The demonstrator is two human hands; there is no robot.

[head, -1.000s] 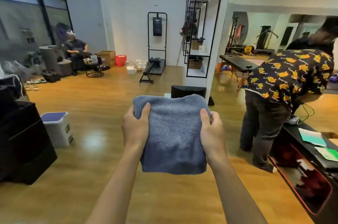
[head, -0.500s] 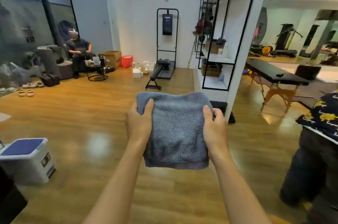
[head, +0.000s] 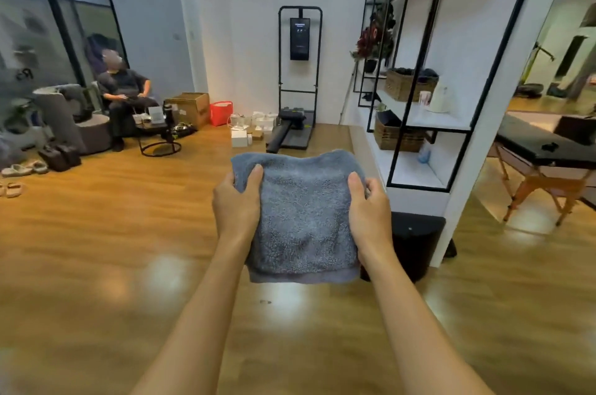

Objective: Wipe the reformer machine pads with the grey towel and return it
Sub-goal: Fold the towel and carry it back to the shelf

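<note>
I hold a folded grey towel (head: 301,217) out in front of me at chest height, above the wooden floor. My left hand (head: 237,204) grips its left edge with the thumb on top. My right hand (head: 369,210) grips its right edge the same way. The towel hangs flat between both hands. No reformer pad shows in this view.
A white shelf unit with black frames (head: 416,123) holding wicker baskets (head: 398,136) stands just ahead on the right, a black bin (head: 416,243) at its base. A black massage table (head: 541,149) lies far right. A seated person (head: 124,94), boxes and a black exercise stand (head: 298,78) line the back wall.
The view has swung left and moved forward: the person in the patterned shirt and the black counter have left the frame, and the shelf unit is nearer. Both hands keep the same hold on the towel.
</note>
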